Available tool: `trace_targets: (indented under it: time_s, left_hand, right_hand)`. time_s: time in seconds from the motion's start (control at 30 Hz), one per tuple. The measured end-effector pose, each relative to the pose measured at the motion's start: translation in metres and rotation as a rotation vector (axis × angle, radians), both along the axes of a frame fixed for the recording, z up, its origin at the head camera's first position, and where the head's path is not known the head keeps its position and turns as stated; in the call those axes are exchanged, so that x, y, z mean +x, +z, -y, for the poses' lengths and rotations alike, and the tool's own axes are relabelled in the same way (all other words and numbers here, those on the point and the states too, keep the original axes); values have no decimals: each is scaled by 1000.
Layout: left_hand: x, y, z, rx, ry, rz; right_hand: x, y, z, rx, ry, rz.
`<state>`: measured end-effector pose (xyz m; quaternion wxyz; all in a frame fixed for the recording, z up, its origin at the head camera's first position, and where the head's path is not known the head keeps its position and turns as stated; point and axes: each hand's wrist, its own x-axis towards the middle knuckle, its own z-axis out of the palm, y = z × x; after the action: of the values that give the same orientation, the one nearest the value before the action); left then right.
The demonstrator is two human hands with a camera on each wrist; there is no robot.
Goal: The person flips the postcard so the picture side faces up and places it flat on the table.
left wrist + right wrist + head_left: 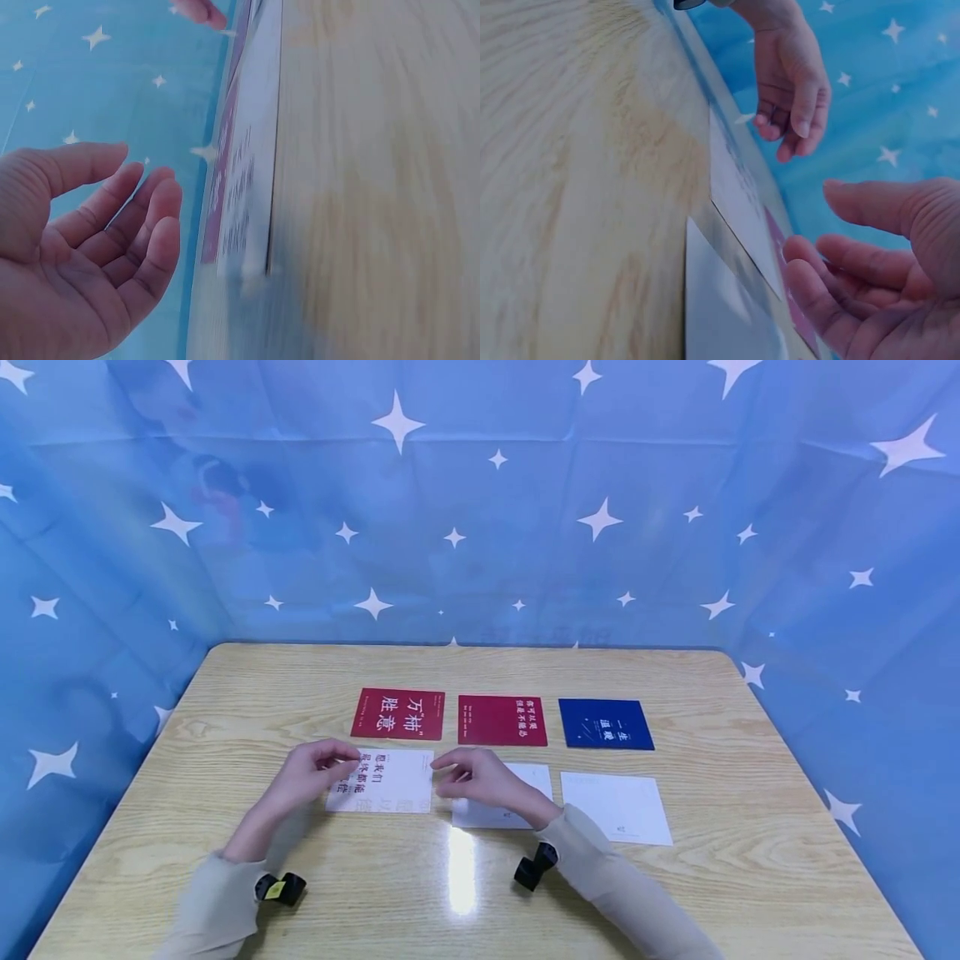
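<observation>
A white card (397, 781) with dark Chinese lettering lies on the wooden table at front left. Above its left end hovers my left hand (311, 770), fingers loosely bent; the left wrist view shows that hand (97, 255) raised off the card (251, 165) with nothing in its grasp. My right hand (483, 777) is between that card's right edge and a second white card (487, 814), which it partly covers. In the right wrist view the right hand (877, 277) is empty too, thumb and fingers apart.
Behind the white cards lie a red card (367, 714), a crimson card (491, 722) and a navy blue card (592, 727) in a row. A third white card (618, 806) lies at front right. A blue star-patterned curtain (450, 568) borders the table (360, 893).
</observation>
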<state>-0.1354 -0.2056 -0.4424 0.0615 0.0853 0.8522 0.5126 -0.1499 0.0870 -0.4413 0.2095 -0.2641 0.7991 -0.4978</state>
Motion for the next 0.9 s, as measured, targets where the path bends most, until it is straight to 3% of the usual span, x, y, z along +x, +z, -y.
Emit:
trace_targets:
  time_s: [0.63, 0.9]
  left_hand:
    - [-14, -4, -81, 61, -204, -37]
    - [-18, -8, -109, 88, -278, -21]
  right_hand:
    - [3, 4, -57, -1, -103, -99]
    - [4, 1, -79, 22, -189, -99]
